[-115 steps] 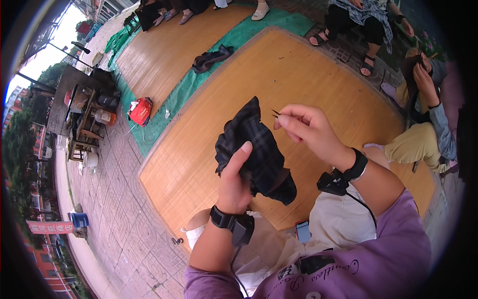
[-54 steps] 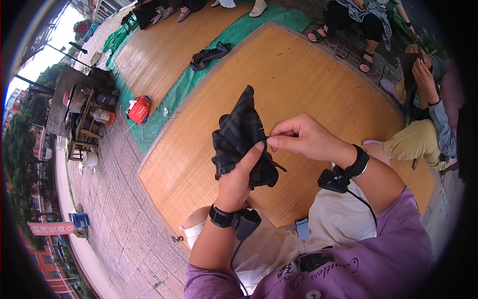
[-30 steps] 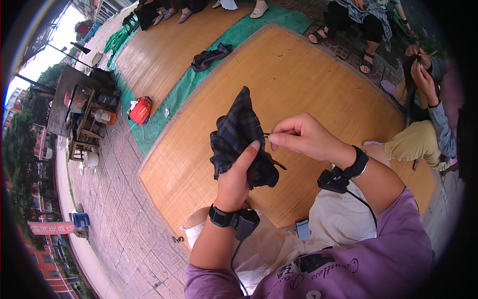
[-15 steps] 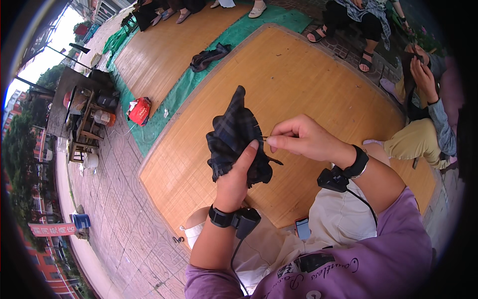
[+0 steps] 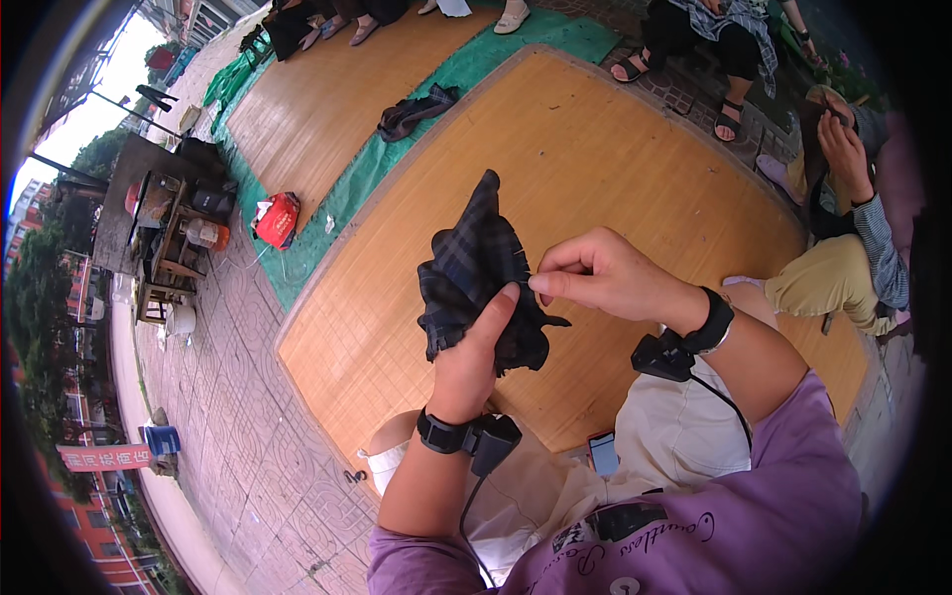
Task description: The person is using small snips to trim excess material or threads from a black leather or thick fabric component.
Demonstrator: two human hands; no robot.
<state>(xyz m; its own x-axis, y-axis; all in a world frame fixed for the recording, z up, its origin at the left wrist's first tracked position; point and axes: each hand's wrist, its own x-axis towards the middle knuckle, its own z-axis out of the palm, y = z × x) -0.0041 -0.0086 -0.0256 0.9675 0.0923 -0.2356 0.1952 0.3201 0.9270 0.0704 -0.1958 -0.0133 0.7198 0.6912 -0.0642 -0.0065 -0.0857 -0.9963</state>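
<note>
Two hands on one dark checked cloth (image 5: 474, 253), seen from where I stand. Left hand (image 5: 471, 362): thumb pressed flat on the cloth, bunching it against the fingers behind. One peak points up past that grip; loose folds sit under it. Right hand (image 5: 607, 276): thumb and index pressed together at the cloth's right edge, just beside the left thumb's tip, pinching what looks like a thin dark sliver (image 5: 529, 281).

Step in hand, my read: close fingertip work on that edge, cloth held up above the mat (image 5: 615, 169). Next move calls for a steady left grip, edge held taut, plus small, controlled right-hand travel. Risk: left thumb slackens, edge folds, spot gets lost.

Can't make out: the sliver, too small and dark to call tool or thread. Tiny ticks (image 5: 522, 260) run up the edge above the pinch; slits, stitches or fray, can't tell. Left fingers mostly hidden behind cloth. Right fingertips touching the cloth or only next to it: can't say. Phone (image 5: 602, 453) below the grip, between the legs, screen unreadable. Well off to the grip's right, a co-worker's hand (image 5: 843, 149) is raised by something dark; too blurred to identify, and that person is partly cut off by the lens rim.
</note>
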